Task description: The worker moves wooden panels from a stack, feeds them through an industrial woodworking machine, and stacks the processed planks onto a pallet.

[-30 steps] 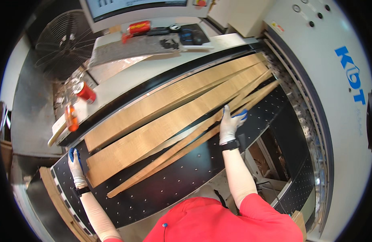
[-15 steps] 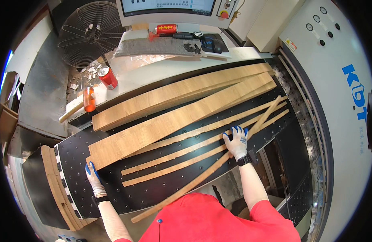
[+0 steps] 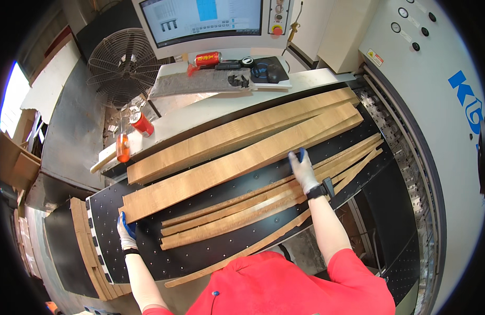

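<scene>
1. While the worker stands over the black table (image 3: 153, 262), the left hand (image 3: 127, 232), in a white and blue glove, has its fingertips at the near left corner of the front board (image 3: 237, 163); I cannot tell whether they are clenched
2. Right hand (image 3: 304, 176), gloved alike: thumb and fingers meet the near edge of the same board, right of its middle; from here I cannot tell whether they grasp it
3. Front board: lies slantwise on the table, just before the rear board (image 3: 237, 125)
4. Narrow strips (image 3: 232, 213): lie side by side nearer the worker, passing by the right wrist
5. Long strip (image 3: 242, 255): slants along the table's near edge
6. Red can (image 3: 141, 124): stands beside the orange bottle (image 3: 122, 148), beyond the boards
</scene>
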Available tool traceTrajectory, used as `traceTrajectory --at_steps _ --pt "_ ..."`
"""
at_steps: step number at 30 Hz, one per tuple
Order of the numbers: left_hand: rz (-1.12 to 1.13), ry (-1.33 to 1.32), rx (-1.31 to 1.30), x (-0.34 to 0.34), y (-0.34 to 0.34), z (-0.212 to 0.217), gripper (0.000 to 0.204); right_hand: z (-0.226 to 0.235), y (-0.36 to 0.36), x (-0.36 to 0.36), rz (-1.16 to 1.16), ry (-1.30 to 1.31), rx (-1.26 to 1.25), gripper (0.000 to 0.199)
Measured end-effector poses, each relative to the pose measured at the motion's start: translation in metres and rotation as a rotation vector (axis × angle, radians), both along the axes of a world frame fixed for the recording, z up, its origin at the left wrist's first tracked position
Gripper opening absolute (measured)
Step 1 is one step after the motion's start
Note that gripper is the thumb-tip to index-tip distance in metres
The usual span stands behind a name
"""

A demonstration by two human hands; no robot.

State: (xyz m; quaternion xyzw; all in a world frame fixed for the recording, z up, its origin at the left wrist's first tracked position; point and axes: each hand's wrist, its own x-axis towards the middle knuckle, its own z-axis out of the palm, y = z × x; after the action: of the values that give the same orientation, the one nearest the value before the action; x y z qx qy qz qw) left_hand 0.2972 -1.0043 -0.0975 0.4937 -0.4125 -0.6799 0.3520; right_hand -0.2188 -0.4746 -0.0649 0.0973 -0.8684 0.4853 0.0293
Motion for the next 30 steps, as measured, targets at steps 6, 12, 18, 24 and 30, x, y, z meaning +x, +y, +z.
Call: traceTrajectory --at_steps 6,12,18,24,30 --pt "-0.211 0.113 0.110 -0.019 -0.031 -0.008 0.038 -0.047 -0.087 -0.028 -0.457 -0.346 -0.378 0.105" --pt "-0.382 0.148 -0.008 -0.028 -0.121 -0.006 0.052 -0.033 -0.150 -0.075 -0.547 -0.260 -0.434 0.104" --pt "-0.479 -0.033 0.098 -0.126 -0.102 -0.022 0.050 -0.038 -0.138 -0.114 -0.710 -0.221 -0.514 0.090" --pt "-0.641 0.023 -0.134 -0.137 -0.093 -0.042 0.044 -0.044 -0.081 -0.179 -0.633 -0.172 -0.564 0.088" --pt "-0.475 0.261 0.123 -0.230 -0.014 -0.043 0.038 -0.057 0.012 -0.278 -0.569 -0.029 -0.640 0.082"
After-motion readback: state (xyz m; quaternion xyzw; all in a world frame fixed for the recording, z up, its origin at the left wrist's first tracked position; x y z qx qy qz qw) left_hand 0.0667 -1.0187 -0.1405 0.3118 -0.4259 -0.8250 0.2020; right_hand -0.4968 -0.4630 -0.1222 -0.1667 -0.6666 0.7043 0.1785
